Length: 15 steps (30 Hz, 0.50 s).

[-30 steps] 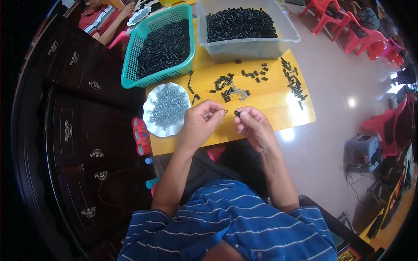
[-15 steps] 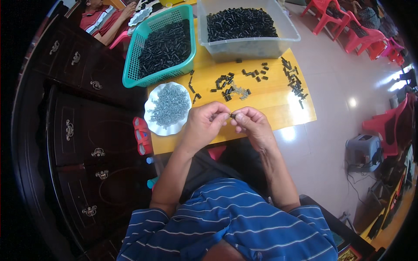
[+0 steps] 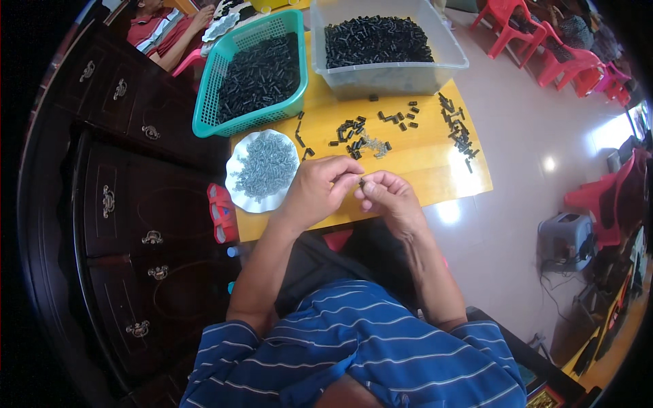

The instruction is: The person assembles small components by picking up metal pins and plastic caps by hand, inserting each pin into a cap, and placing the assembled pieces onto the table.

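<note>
Both hands met above the counter (image 3: pixel 435 170): the right hand (image 3: pixel 388 197) pinched a small black piece (image 3: pixel 361 183), the left hand (image 3: pixel 320 187) closing its fingertips onto it. A second before, they'd been apart — joining underway. White dish of screws (image 3: pixel 262 170) sat just left.

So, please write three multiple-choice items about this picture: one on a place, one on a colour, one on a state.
1. Where does the white plate of small grey parts lie?
A. at the yellow table's left edge, below the basket
B. inside the clear bin
C. on the floor

2. What colour is the basket of black pieces?
A. red
B. teal green
C. white

3. How do the hands stand?
A. both flat on the table
B. left hand and right hand meet, fingertips pinching a small dark piece
C. one reaches into the clear bin

Answers: 1 A, plate at the left edge; 2 B, teal mesh walls; 3 B, fingertips together above the table edge.
</note>
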Available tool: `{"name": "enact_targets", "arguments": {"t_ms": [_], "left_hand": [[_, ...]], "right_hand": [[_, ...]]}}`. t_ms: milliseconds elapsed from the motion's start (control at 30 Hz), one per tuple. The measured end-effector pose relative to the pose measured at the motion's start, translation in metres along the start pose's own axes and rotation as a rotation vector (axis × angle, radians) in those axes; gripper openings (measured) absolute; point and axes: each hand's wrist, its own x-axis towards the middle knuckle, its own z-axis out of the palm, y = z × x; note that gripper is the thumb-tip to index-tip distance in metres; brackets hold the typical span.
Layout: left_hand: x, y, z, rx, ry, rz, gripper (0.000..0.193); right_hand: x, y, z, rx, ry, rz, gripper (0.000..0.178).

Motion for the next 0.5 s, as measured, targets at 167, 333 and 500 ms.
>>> {"name": "enact_targets", "arguments": {"t_ms": [167, 333, 500], "left_hand": [[-0.004, 0.004, 0.004, -0.071, 0.065, 0.001, 0.038], [-0.008, 0.008, 0.014, 0.262, 0.111, 0.137, 0.047], [-0.008, -0.004, 0.022, 0.342, 0.103, 0.169, 0.043]], "right_hand": [[0.003, 0.003, -0.009, 0.152, -0.121, 0.108, 0.019], [0.002, 0.005, -0.006, 0.238, -0.107, 0.125, 0.019], [0.003, 0.006, -0.005, 0.245, -0.119, 0.117, 0.019]]}}
